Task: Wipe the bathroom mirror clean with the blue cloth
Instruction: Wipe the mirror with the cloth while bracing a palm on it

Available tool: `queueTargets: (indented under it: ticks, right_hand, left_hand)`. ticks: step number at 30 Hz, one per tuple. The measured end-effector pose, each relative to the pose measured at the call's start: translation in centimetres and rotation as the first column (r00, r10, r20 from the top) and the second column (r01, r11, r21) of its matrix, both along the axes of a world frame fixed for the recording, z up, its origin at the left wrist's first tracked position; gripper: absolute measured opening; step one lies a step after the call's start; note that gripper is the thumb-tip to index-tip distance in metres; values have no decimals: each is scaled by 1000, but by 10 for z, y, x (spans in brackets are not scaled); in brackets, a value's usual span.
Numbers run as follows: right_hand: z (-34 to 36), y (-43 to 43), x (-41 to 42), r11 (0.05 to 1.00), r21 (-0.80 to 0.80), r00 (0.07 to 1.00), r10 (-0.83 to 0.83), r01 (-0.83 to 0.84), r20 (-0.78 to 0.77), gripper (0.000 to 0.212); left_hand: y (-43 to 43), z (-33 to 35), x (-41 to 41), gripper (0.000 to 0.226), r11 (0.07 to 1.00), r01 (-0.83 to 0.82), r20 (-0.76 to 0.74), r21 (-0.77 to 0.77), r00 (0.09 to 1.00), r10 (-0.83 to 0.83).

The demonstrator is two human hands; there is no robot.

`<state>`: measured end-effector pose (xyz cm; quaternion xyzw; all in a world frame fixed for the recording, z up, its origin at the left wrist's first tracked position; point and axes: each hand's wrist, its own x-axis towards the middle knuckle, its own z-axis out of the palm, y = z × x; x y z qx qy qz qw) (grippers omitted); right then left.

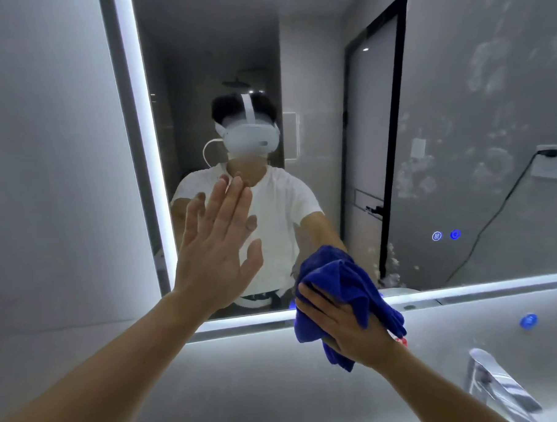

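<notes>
**Left palm flat on the glass, right hand pressing the cloth**

Head view: your left hand (pixel 215 245) is open, fingers straight and close together, thumb spread, palm against the mirror (pixel 457 107), forearm reaching up from the lower left. Down and to the right of it, your right hand (pixel 339 323) presses the bunched blue cloth (pixel 337 281) onto the mirror's lit bottom edge. Its fingers lie fairly straight on the cloth; folds spill over the knuckles and hang below the palm, and the thumb is hidden. Cloudy smudges (pixel 488 64) sit up and right of that hand; a faucet (pixel 495 386) lies below and right of it.
</notes>
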<state>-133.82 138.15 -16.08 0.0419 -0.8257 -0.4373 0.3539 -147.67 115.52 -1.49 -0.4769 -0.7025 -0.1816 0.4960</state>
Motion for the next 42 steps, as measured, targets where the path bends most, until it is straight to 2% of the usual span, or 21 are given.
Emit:
queueTargets:
  ticks: [1,3,6,9,11,12,14,17,19,23,28,30,32,37,40,42]
  right_hand:
    - [8,5,5,999,-38,1000,19,-19,-19,60]
    - [35,7,7,969,-222,992,84,-104,-98,57]
    - [90,-8,-10,839,-472,949,148,-269,-279,57]
    - [130,-26,-35,746,-569,901,94,-345,-423,61]
    - [129,-40,-47,708,-612,878,22,-351,-478,64]
    - [121,-47,-52,709,-617,878,7,-342,-479,65]
    - [95,-56,-56,768,-561,903,53,-310,-426,64]
    - [56,-48,-51,890,-356,926,158,-285,-344,55]
    - [36,-37,-44,946,-221,939,163,-236,-302,53]
    - [-3,-2,-25,992,-55,982,101,-111,-159,52]
    - [-20,57,22,1000,21,991,20,-17,-131,62]
    - [-11,73,37,998,-32,987,49,-55,-156,65]
    - [7,81,45,978,-167,980,97,-126,-172,67]
    - [74,65,33,846,-429,930,190,-317,-313,61]
    - [88,43,21,765,-504,887,186,-401,-423,62]
    - [78,40,16,767,-496,880,186,-408,-437,63]
  left_hand:
    - [-1,0,-2,63,1000,12,-18,14,1000,-12]
    - [-3,0,-7,61,999,16,-52,41,999,-13]
    - [1,1,-10,59,996,36,-74,86,997,-29]
    - [10,6,-6,59,990,43,-103,135,994,-29]
    - [14,10,-2,59,986,37,-108,161,994,-20]
    - [16,11,0,60,986,25,-95,166,995,-9]
    - [19,11,5,62,989,-6,-65,150,998,16]
    - [23,9,12,64,994,-36,-66,99,997,43]
    - [25,9,15,65,994,-60,-68,89,995,66]
    - [33,3,20,65,991,-102,-51,88,993,107]
    - [51,-4,30,65,992,-103,-52,69,993,106]
    - [59,-4,37,65,991,-116,-55,59,991,120]
    - [68,-1,47,65,990,-131,-53,48,990,134]
    - [83,11,67,65,990,-135,-57,44,989,138]
    - [92,16,74,63,991,-114,-65,66,991,118]
    - [98,15,78,64,991,-116,-44,60,992,119]
